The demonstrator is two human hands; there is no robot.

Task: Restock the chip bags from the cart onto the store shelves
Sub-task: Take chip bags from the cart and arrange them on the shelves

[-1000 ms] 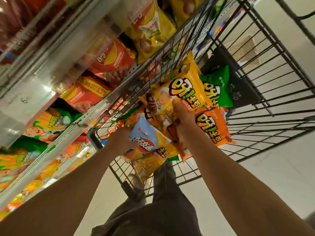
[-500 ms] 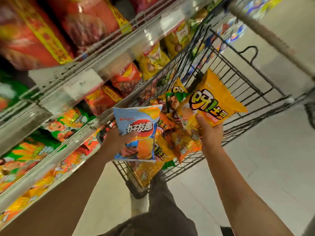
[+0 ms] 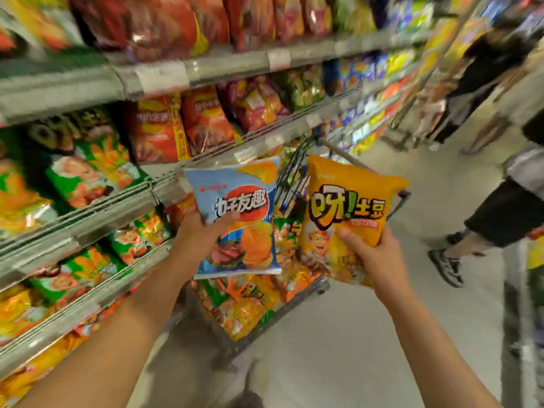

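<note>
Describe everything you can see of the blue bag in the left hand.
The blue bag is a glossy, sealed, puffy chip packet, light blue with a red oval logo, white Chinese characters and pictured ridged chips. It stands roughly upright, facing the camera, above the cart. The left hand grips its left edge, thumb across the front. Nothing else visibly touches it.

Both bare forearms reach forward and up from the bottom of the view, the left from the lower left corner, the right from the lower right. The left hand (image 3: 200,234) is raised about level with the right, its thumb lying across the front of a blue chip bag (image 3: 238,216) that it grips by the side. The right hand (image 3: 374,254) grips an orange chip bag (image 3: 347,207) by its lower edge, thumb pressed on the front and fingers behind.
</note>
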